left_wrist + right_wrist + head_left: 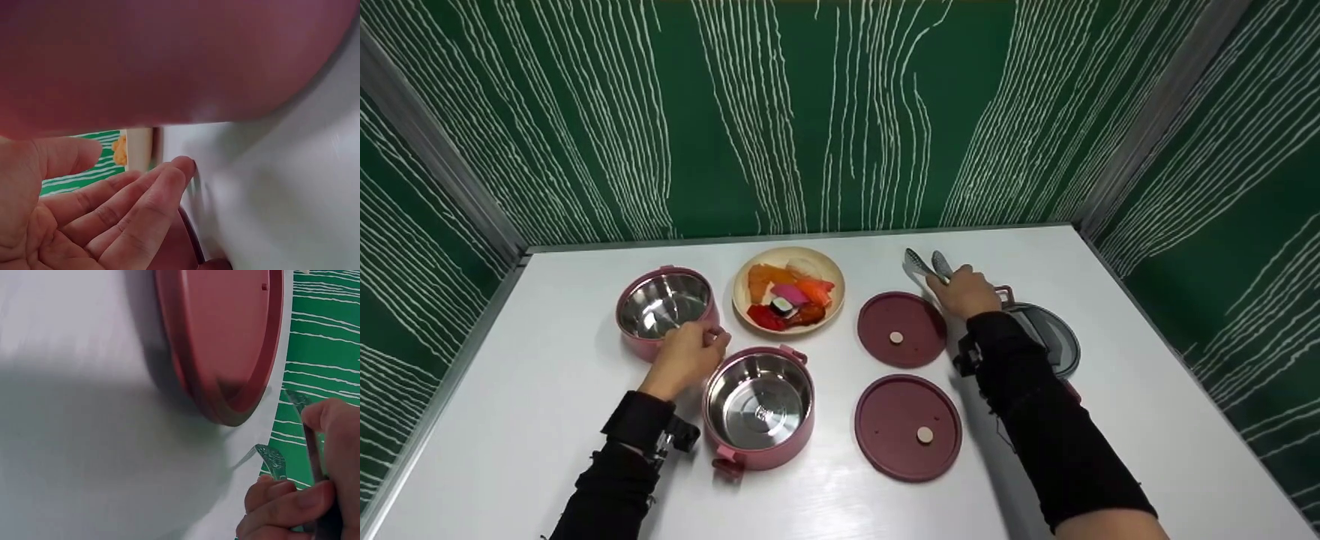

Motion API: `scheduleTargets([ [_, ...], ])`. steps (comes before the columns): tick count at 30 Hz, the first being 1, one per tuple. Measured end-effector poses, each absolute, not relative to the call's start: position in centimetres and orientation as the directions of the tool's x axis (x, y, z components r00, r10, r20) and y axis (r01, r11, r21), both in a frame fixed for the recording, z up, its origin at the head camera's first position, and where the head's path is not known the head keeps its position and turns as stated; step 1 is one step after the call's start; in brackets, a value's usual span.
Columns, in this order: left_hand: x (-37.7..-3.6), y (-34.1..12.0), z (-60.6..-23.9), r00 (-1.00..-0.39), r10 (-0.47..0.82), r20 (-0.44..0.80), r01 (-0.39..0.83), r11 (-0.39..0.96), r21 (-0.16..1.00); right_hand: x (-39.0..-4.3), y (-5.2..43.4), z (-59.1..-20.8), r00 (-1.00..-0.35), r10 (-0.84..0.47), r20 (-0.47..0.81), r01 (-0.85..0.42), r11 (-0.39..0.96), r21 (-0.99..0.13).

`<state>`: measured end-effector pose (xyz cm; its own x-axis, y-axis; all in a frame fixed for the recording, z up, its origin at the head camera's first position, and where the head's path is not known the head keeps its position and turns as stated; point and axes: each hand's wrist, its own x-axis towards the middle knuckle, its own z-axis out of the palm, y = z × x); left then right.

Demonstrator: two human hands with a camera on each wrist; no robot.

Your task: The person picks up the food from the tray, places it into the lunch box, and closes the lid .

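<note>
My right hand (966, 292) grips a pair of metal tongs (917, 261) near the back right of the table. Their two perforated tips stand apart, pointing away, and the right wrist view shows my fingers and thumb curled round the handles. Between two pink pots with steel insides hovers my left hand (684, 364), beside the back pot (639, 346) and close to the front pot (780, 456). Its fingers are loosely bent and hold nothing in the left wrist view. A round plate (741, 289) with sushi and other food pieces lies behind the front pot.
Two dark red lids, a back lid (901, 319) and a front lid (896, 457), lie flat right of the pots. Partly under my right forearm stands a grey-topped round vessel (1069, 349) with pink handles. Green patterned walls (810, 150) border the white table (825, 510).
</note>
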<state>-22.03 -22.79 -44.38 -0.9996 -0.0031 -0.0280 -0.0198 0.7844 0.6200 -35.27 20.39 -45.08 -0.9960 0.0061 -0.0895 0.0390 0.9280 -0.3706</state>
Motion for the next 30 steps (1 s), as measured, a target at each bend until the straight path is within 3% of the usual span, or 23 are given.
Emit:
scheduleTargets([
  [12, -22.6, -22.8, -44.7, -0.998, 0.057, -0.031, 0.02, 0.722, 0.692, -34.2, 19.4, -43.4, -0.997, -0.031, 0.069, -0.053, 0.932, -0.359],
  [20, -22.3, -22.8, -44.8, -0.991, 0.13, 0.007, 0.102, 0.746, 0.658, -32.4, 15.0, -41.2, -0.977, -0.176, 0.121, -0.208, 0.913, -0.35],
  [30, -23.2, -22.6, -44.7, -0.989, 0.103, -0.103, 0.003, 0.719, 0.695, -30.5, 10.8, -41.1, -0.955, -0.284, 0.085, -0.296, 0.922, -0.251],
])
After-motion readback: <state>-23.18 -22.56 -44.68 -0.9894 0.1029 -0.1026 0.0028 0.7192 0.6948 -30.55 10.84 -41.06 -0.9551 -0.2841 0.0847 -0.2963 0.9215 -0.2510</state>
